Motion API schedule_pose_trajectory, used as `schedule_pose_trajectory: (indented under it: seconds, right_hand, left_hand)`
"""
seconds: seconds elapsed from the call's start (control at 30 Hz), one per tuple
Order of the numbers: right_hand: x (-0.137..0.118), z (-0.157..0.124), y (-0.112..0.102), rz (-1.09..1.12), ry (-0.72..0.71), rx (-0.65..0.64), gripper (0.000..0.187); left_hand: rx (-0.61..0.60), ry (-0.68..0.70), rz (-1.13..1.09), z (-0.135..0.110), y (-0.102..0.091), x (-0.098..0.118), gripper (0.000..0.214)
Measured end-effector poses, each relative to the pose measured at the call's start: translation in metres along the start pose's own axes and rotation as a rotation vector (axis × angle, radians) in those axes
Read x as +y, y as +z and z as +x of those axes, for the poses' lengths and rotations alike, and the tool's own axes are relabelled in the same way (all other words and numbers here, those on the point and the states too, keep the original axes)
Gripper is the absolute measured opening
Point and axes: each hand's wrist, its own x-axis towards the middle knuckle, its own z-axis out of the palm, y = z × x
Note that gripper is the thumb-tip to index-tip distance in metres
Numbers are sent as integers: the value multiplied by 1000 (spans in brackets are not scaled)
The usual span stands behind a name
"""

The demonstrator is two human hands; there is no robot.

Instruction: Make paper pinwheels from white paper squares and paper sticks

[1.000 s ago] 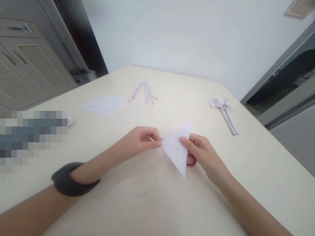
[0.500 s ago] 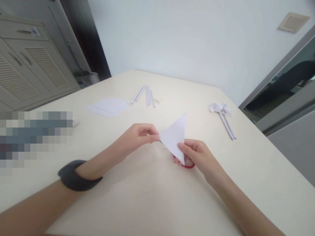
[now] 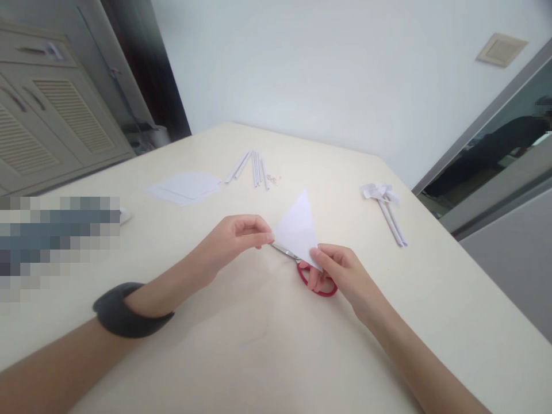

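A white sheet of paper folded into a triangle (image 3: 297, 227) is held up above the table between both hands. My left hand (image 3: 233, 244), with a dark band on its wrist, pinches the triangle's left corner between thumb and fingertips. My right hand (image 3: 347, 273) presses its thumb on the lower right corner. Under the paper, fingers of that same hand pass through the red handles of a pair of scissors (image 3: 283, 249). Their metal blades lie along the paper's lower edge and point at my left fingertips. Part of the scissors is hidden behind the paper.
On the white table (image 3: 207, 368), paper sheets (image 3: 185, 190) lie at the back left. Several rolled paper sticks (image 3: 255, 168) and small pins or clips (image 3: 271, 179) are beside them. Two paper pinwheels (image 3: 390, 215) on sticks lie at right. A wall (image 3: 293, 75) stands behind.
The paper triangle has turned, its upper tip swinging left, so more of the scissors' blades and red handles shows below it. Both hands keep their grip. The whole view has shifted slightly.
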Motion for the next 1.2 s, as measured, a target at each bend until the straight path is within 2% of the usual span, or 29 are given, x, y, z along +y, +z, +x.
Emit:
schedule_pose_trajectory:
  seconds: [0.2,0.43,0.53,0.63,0.83,0.93,1.0,1.07,1.2]
  right_hand:
    - [-1,-1,0,-13,-60,15,41]
    - [-2,0,-2,-102,-67,99,49]
    - [-3,-1,-3,-114,-20,41,42]
    - [-3,1,-4,-115,26,-45,36]
    - [-2,3,-7,-158,34,-139,48]
    - [-4,1,-8,-127,54,-183,50]
    - [-6,-2,-7,-61,50,-188,45]
    - [-9,-4,-5,9,49,-205,36]
    - [-9,-5,-3,-25,78,-186,25]
  left_hand:
    - [18,39,17,0,1,2,19]
    - [12,37,-44,-1,2,0,19]
    - [0,47,-79,-2,1,0,17]
    - [-46,29,-110,-2,-1,1,15]
    - [-129,20,-139,-3,-1,9,13]
    - [-237,-18,-144,-4,2,9,13]
    - [-331,-68,-178,-4,5,6,12]
    - [-376,-74,-217,-3,7,1,12]
    - [-359,-22,-205,-2,9,-2,10]
